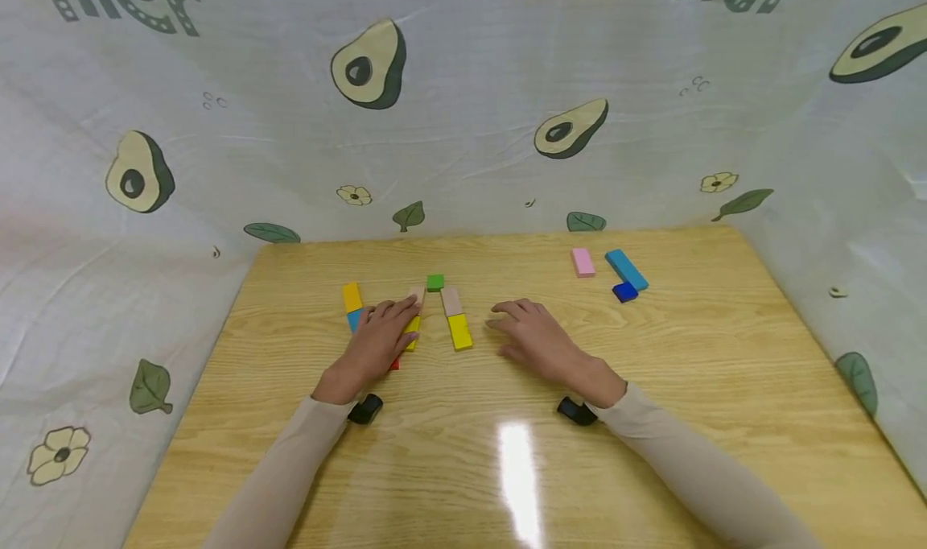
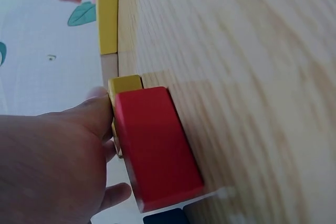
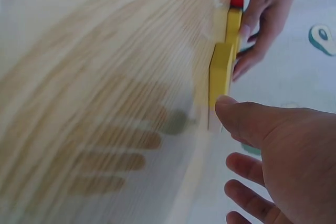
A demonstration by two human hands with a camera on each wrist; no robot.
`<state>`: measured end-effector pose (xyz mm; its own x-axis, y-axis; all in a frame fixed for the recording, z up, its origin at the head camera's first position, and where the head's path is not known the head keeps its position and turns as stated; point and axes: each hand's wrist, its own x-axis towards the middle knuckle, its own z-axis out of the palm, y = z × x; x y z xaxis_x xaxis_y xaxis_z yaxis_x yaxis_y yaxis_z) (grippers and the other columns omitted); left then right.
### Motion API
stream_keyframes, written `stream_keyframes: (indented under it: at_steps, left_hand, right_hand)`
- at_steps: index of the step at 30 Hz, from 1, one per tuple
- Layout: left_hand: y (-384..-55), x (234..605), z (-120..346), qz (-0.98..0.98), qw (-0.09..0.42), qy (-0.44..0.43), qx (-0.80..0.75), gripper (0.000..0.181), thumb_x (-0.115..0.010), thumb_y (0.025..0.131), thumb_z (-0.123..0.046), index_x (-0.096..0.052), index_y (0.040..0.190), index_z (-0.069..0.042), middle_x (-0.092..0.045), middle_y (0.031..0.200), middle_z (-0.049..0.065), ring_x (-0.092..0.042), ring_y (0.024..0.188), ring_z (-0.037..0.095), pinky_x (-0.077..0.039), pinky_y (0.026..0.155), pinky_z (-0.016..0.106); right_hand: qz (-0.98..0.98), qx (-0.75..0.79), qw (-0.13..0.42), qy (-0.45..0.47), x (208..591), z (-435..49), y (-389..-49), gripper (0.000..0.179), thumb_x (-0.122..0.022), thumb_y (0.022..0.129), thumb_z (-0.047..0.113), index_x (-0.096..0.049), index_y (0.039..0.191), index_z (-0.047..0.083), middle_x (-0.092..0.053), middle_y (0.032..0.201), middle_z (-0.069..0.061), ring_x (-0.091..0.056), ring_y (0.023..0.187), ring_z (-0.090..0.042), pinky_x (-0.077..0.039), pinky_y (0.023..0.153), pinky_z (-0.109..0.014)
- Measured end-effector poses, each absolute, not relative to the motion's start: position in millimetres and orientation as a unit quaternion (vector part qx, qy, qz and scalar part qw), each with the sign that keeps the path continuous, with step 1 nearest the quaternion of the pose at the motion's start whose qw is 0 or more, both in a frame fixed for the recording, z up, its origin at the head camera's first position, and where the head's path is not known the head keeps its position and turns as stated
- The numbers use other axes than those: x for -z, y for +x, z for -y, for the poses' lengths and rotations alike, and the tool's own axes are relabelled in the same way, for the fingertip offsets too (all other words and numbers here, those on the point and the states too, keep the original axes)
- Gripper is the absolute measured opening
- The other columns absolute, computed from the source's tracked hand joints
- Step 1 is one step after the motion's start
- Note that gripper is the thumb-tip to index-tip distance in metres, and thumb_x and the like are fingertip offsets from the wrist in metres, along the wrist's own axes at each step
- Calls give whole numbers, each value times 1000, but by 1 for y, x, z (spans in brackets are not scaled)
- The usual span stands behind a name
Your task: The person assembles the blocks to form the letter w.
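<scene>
My left hand (image 1: 378, 341) lies over the left part of a block layout, its fingers reaching onto a pale pink block (image 1: 417, 295) and its thumb beside a yellow block (image 1: 414, 324). Under that hand, a red block (image 2: 157, 148) is mostly hidden in the head view. An orange-yellow block (image 1: 352, 297) and a blue block (image 1: 354, 319) form a row to its left. A green block (image 1: 435, 282) tops the layout. Another pale block (image 1: 451, 301) and a second yellow block (image 1: 459, 332) run down its right side. My right hand (image 1: 537, 340), fingers spread, is apart from that yellow block, holding nothing.
Toward the table's back right lie a pink block (image 1: 582, 262), a long light-blue block (image 1: 627, 270) and a dark blue block (image 1: 625, 292). A cloth with printed avocados (image 1: 368, 63) hangs behind the wooden table (image 1: 449, 452).
</scene>
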<state>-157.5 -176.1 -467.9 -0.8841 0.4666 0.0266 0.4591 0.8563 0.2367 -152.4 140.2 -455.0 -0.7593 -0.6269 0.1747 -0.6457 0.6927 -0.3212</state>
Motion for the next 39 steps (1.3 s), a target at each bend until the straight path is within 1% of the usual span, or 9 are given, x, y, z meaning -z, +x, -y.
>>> stream_keyframes:
  at_steps: [4,9,17,21,25,31,35,39]
  left_hand:
    - [-157,467,176,-963,15,243,-117,53,-58,111,-26,-49,158,-4,-42,167,15,-44,144,42,-32,114,62]
    - [-157,466,175,-962,10,245,-119,54,-59,110,-26,-49,158,-3,-41,167,16,-44,144,43,-32,116,63]
    - [-162,463,161,-960,-6,250,-128,51,-64,108,-26,-53,154,-6,-43,166,16,-45,145,42,-31,118,65]
    - [-162,459,148,-958,10,252,-138,51,-61,110,-29,-52,154,-6,-42,166,15,-42,148,40,-28,120,64]
    - [-162,457,136,-958,27,255,-129,54,-57,111,-32,-48,158,-6,-41,167,14,-40,149,39,-27,121,63]
    - [-162,458,120,-958,27,258,-125,57,-58,111,-35,-48,158,-5,-41,167,15,-41,149,40,-28,120,63]
    - [-162,461,112,-959,30,256,-120,58,-59,110,-35,-48,159,-6,-39,169,14,-40,150,41,-27,121,62]
    - [-162,464,106,-962,36,248,-106,60,-58,110,-39,-47,160,-7,-38,169,12,-38,151,40,-27,122,61]
  right_hand:
    - [922,-187,34,336,456,-152,-151,43,-85,92,17,-74,132,6,-63,142,-16,-57,129,-38,-47,108,-56]
    - [928,-191,38,318,459,-170,-152,46,-85,92,16,-72,135,5,-62,144,-17,-57,128,-39,-47,107,-58]
    - [939,-174,60,290,463,-201,-159,51,-85,92,15,-69,138,2,-61,144,-20,-57,129,-42,-47,105,-61]
    - [945,-174,63,269,464,-217,-165,52,-84,92,13,-67,139,0,-60,145,-23,-56,130,-45,-46,104,-63]
    - [949,-178,66,250,465,-233,-169,52,-83,93,13,-66,140,-2,-60,145,-24,-55,130,-47,-46,103,-64]
    - [953,-177,76,235,466,-252,-178,53,-84,92,11,-66,139,-4,-57,148,-26,-54,129,-51,-46,101,-65]
    - [953,-176,84,230,466,-260,-184,54,-84,91,11,-65,139,-5,-57,148,-27,-53,130,-51,-44,104,-66]
    - [955,-179,80,221,465,-268,-189,57,-83,92,11,-62,142,-5,-57,146,-28,-53,132,-51,-43,108,-66]
